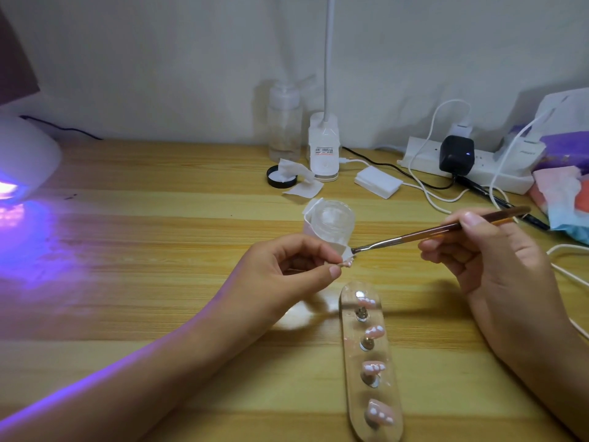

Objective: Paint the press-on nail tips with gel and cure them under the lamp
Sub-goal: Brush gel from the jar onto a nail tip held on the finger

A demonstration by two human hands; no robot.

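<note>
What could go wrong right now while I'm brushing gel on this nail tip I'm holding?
The nail tip is only pinched by the left hand, so brush pressure might slip it or smear gel onto skin. The clear jar sits just behind the brush tip; a backstroke could knock it. The lamp is lit; stray light may cure gel early.

Four tips are sitting on one stand, a fifth tip being held; one brush, one jar, two lamps showing.
</note>
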